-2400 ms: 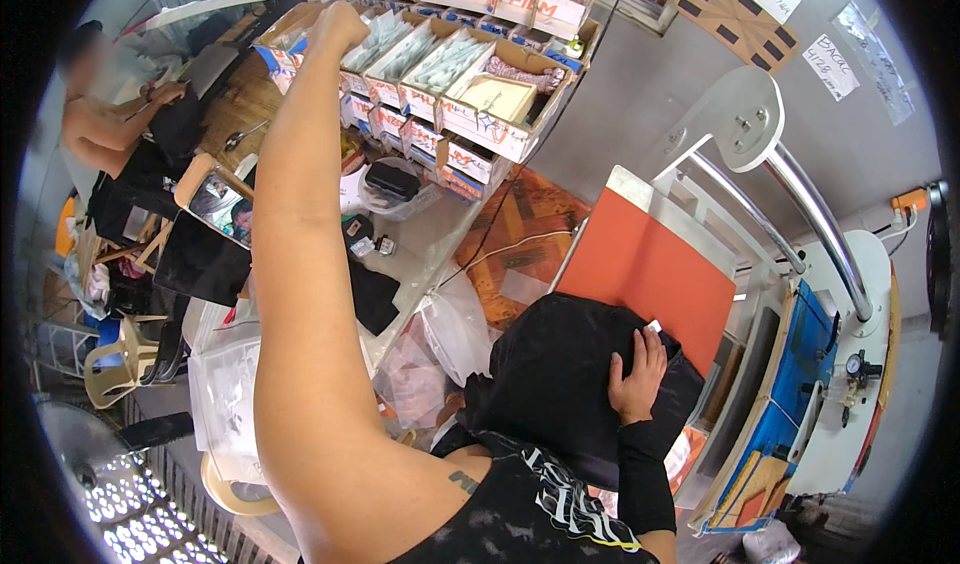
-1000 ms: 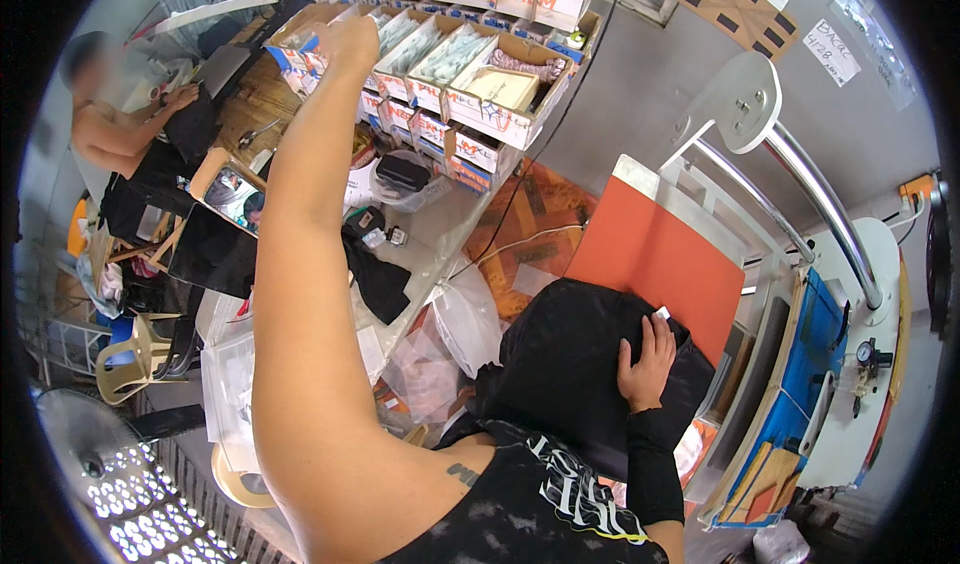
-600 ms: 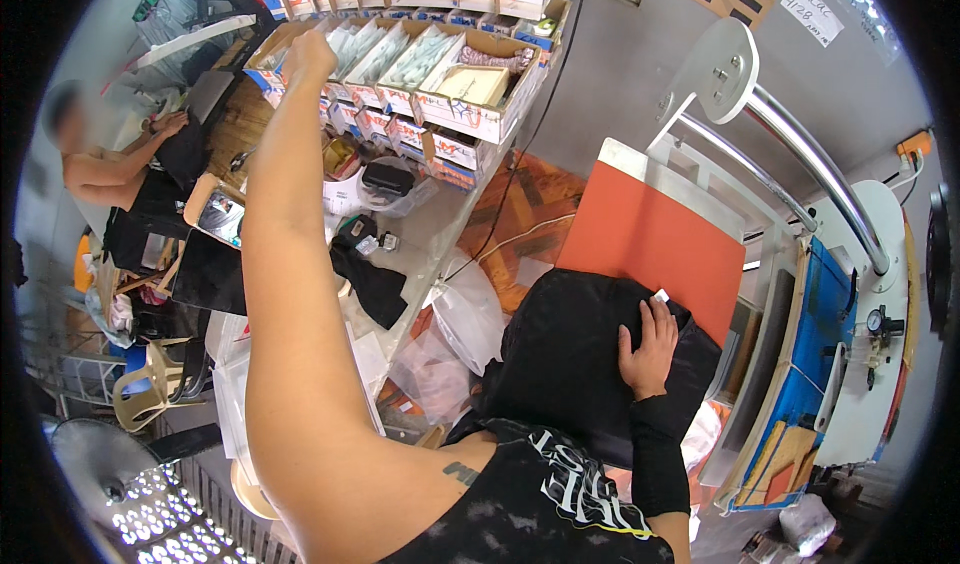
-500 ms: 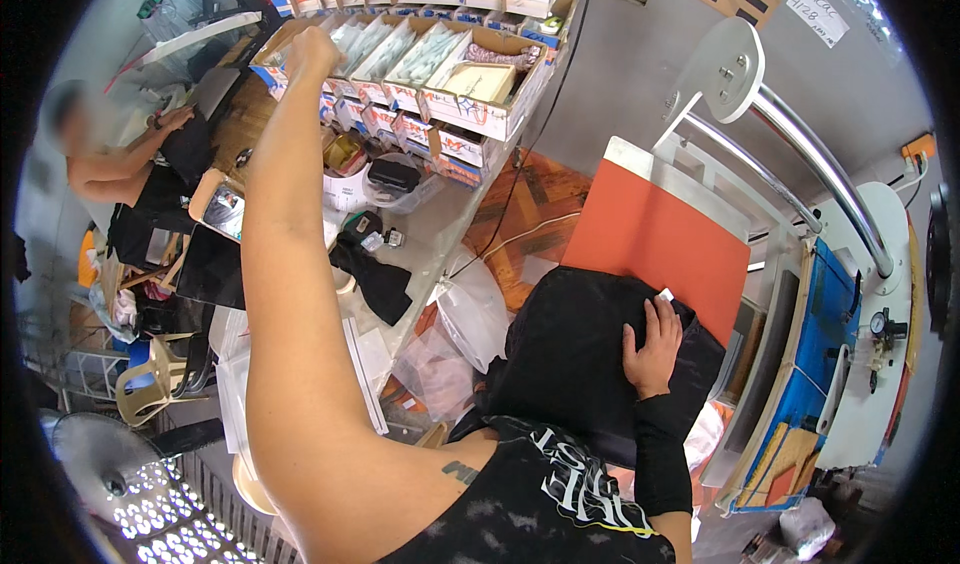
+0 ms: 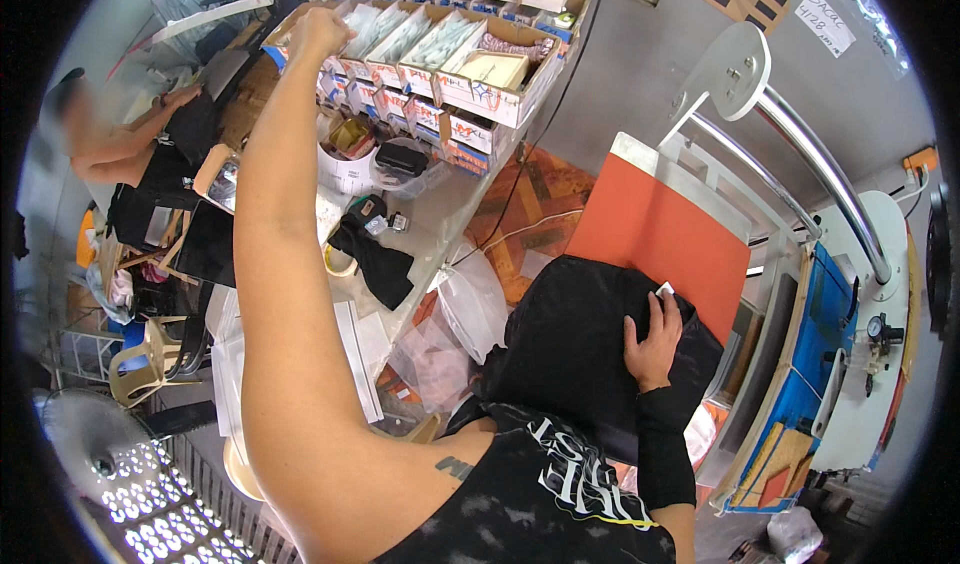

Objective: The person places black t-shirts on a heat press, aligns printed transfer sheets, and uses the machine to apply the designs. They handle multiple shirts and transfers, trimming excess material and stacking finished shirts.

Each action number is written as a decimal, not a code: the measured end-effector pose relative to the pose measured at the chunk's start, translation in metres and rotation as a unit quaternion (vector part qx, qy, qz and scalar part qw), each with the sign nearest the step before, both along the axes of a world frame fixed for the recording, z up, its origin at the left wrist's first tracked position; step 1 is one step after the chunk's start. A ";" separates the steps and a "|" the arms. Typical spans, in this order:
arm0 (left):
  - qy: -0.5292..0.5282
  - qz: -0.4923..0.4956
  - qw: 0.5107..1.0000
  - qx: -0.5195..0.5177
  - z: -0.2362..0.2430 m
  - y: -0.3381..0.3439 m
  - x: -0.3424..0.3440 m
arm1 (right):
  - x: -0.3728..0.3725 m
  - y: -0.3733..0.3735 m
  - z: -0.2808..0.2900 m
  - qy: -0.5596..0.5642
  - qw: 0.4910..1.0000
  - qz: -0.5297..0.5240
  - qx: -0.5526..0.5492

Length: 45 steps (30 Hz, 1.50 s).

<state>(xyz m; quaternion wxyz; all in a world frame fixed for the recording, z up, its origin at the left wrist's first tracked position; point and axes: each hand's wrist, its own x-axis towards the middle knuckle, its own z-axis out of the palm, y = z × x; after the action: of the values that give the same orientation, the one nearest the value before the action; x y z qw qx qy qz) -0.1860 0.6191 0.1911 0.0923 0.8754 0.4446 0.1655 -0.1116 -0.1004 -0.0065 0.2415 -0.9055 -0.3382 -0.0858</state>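
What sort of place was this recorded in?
Probably a small workshop, perhaps for printing clothes: a black cloth lies partly over an orange board under the right hand, beside a machine's round gauge, with rows of cardboard boxes ahead.

Boxes tiered at far end of table; packets in upper ones. Before boxes: tub, case in it. Cloth nearer, on table. Right of table: pad, garment over its near part. Plastic bag between table and garment. Far left: chair, fan nearer.
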 end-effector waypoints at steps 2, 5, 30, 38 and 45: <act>-0.023 -0.005 0.998 0.051 0.010 -0.015 -0.005 | -0.002 0.001 0.010 -0.012 0.999 -0.005 0.049; -0.141 -0.072 0.981 0.112 0.017 -0.070 -0.013 | -0.010 0.000 0.034 -0.058 0.992 0.015 0.107; -0.114 -0.571 0.811 -0.052 -0.182 -0.570 0.011 | 0.054 -0.027 0.030 0.337 0.928 -0.135 0.084; -0.073 -0.584 0.807 -0.035 -0.208 -0.569 0.013 | 0.010 -0.044 0.012 0.010 1.000 -0.014 0.023; -0.081 -0.585 0.805 -0.067 -0.210 -0.564 0.011 | -0.004 -0.050 -0.005 -0.009 1.000 0.006 0.028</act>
<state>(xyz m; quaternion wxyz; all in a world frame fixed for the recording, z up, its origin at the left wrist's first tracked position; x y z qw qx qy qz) -0.1750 0.0555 -0.0189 0.2656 0.9446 -0.1505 0.1207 -0.1153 -0.1500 -0.0115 0.2639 -0.8955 -0.3435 -0.1023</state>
